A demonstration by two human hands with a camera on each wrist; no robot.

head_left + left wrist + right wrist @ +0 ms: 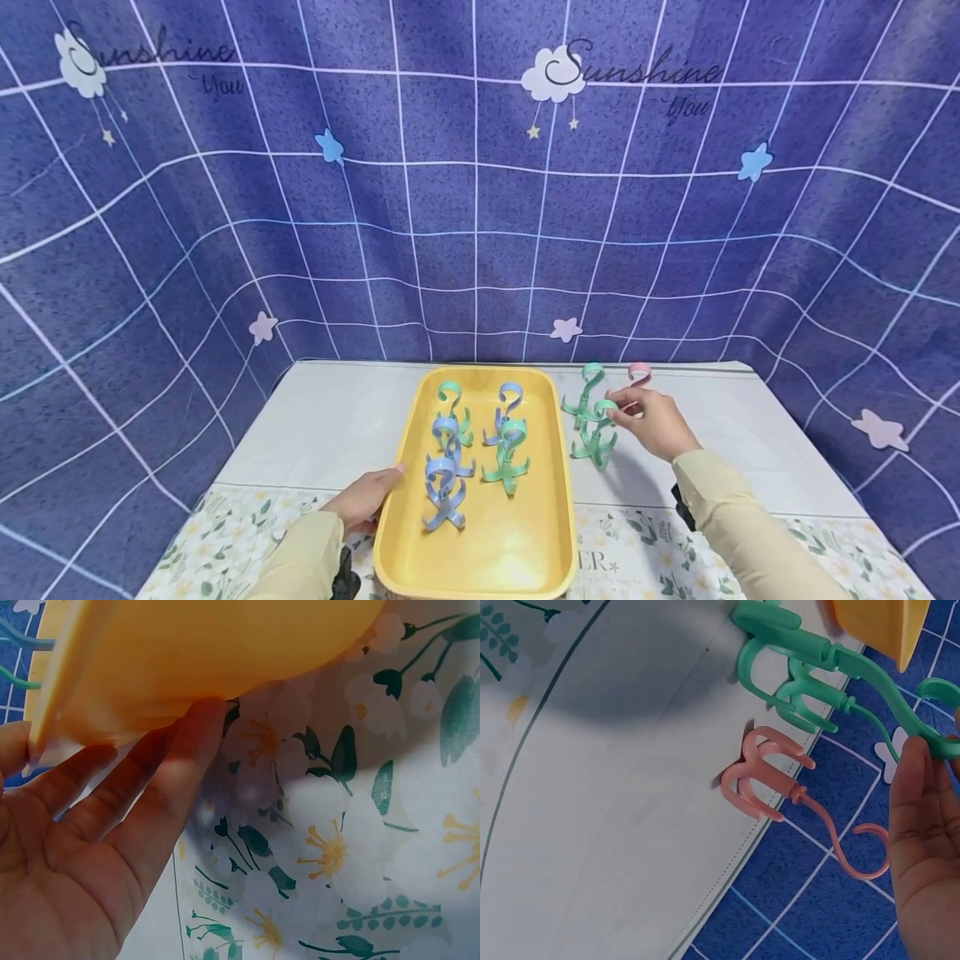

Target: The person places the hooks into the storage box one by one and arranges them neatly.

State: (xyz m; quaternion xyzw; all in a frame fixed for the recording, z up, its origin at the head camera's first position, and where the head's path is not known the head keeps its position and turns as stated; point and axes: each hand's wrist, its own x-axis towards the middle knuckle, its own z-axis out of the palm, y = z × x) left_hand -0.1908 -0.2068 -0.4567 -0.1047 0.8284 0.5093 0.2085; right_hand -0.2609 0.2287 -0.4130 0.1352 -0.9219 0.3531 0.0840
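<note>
My left hand [365,500] grips the left rim of a yellow tray [517,554]; in the left wrist view its thumb lies over the rim and the fingers reach under the side. Right of the tray, my right hand [658,423] pinches the curved top of a green four-pronged hook hanger [595,448]. Behind that one stands another green hook hanger [582,407]. A pink hook hanger [769,776] stands beside them, mostly hidden by my hand in the head view. Inside the tray, three blue hook hangers [446,507] and two green ones [507,471] stand upright.
A white cloth with a floral front part [247,517] covers the table. Behind and to both sides hangs a blue checked curtain [480,200] with clouds and stars. The tray's right wall [564,467] stands close to the two green hangers outside it.
</note>
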